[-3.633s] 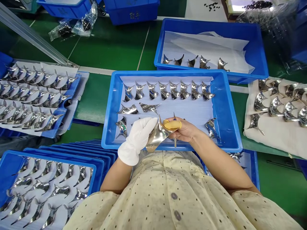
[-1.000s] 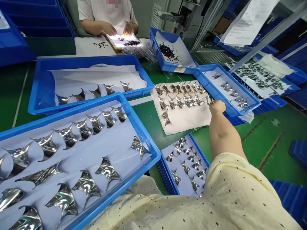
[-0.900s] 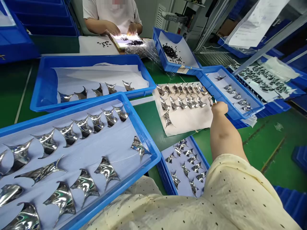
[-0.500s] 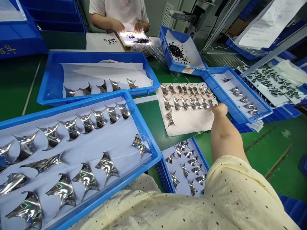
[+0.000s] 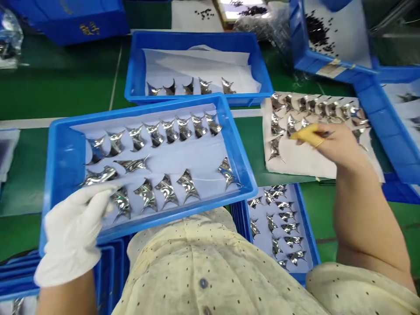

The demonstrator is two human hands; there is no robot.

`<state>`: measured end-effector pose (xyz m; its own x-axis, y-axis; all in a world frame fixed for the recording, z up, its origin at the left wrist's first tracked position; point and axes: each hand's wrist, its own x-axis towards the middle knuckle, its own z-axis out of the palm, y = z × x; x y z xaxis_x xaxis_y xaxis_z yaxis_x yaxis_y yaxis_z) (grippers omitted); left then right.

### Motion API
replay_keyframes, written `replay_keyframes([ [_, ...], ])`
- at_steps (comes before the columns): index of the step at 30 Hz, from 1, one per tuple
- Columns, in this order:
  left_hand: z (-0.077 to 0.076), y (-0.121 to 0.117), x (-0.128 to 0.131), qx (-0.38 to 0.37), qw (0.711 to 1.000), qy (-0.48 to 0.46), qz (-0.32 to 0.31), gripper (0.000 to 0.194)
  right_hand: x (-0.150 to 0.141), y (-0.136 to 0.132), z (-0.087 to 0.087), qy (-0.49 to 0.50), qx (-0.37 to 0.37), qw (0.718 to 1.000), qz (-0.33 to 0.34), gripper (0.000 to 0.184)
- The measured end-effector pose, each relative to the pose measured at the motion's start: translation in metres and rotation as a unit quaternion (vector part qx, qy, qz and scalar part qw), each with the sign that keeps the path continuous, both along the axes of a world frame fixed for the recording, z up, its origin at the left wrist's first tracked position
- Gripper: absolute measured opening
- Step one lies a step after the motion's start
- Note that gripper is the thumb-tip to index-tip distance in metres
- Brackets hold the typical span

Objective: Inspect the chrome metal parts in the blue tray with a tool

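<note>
In front of me a blue tray [image 5: 147, 225] lined with white paper holds several shiny, pointed metal pieces [image 5: 167, 190]. My left hand [image 5: 74, 232], in a white glove, lies over the tray's near left corner. Its fingers are stretched out flat, and their tips touch one metal piece [image 5: 122, 204]. My right hand [image 5: 333, 141], bare with a yellow finger cot [image 5: 308, 134], hovers over a white cloth [image 5: 305, 159] covered with more metal pieces. Its fingers are pinched together; what they hold is too small and blurred to name.
A second blue tray [image 5: 134, 65] behind holds paper and a short row of pieces. A lower tray [image 5: 306, 218] of pieces sits near my right elbow. At the back right stands a bin [image 5: 315, 65] with small black parts, and another blue tray [image 5: 387, 113] is at the right edge.
The view has swung down and left. My right hand has drawn back from the cloth's far right edge to over its middle. My gloved left hand has come into view at the tray.
</note>
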<state>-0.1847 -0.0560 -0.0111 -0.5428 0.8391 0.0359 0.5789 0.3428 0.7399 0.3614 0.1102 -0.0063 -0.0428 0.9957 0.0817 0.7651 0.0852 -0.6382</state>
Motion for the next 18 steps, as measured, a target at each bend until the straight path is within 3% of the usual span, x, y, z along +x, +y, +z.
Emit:
replay_keyframes([
  [2, -0.006, 0.012, 0.004, 0.02, 0.996, -0.082, -0.011, 0.03, -0.076, -0.014, 0.008, -0.018, -0.047, 0.971, 0.235, 0.023],
  [3, -0.008, 0.017, 0.008, 0.042, 0.995, -0.087, -0.029, 0.035, -0.113, -0.021, 0.009, -0.061, -0.072, 0.948, 0.305, 0.02],
  [4, -0.009, 0.021, 0.01, 0.064, 0.993, -0.087, -0.055, 0.041, -0.146, -0.026, 0.007, -0.138, -0.1, 0.927, 0.333, 0.019],
  [7, -0.01, 0.022, 0.013, 0.083, 0.985, -0.1, -0.117, 0.043, -0.215, -0.035, -0.012, -0.377, -0.137, 0.865, 0.301, 0.034],
  [9, -0.011, 0.019, 0.01, 0.061, 0.98, -0.134, -0.137, 0.038, -0.234, -0.038, -0.028, -0.441, -0.166, 0.838, 0.276, 0.032],
  [11, -0.012, 0.016, 0.005, 0.041, 0.975, -0.161, -0.149, 0.033, -0.238, -0.04, -0.037, -0.459, -0.192, 0.829, 0.258, 0.027],
  [13, -0.015, 0.016, 0.002, 0.033, 0.968, -0.187, -0.164, 0.03, -0.234, -0.04, -0.037, -0.46, -0.198, 0.833, 0.235, 0.026],
  [15, -0.018, 0.02, 0.001, 0.023, 0.957, -0.217, -0.189, 0.027, -0.229, -0.04, -0.028, -0.425, -0.187, 0.863, 0.2, 0.025],
  [18, -0.024, 0.031, 0.008, 0.003, 0.93, -0.269, -0.251, 0.033, -0.228, -0.038, -0.01, -0.181, -0.17, 0.944, 0.218, 0.021],
])
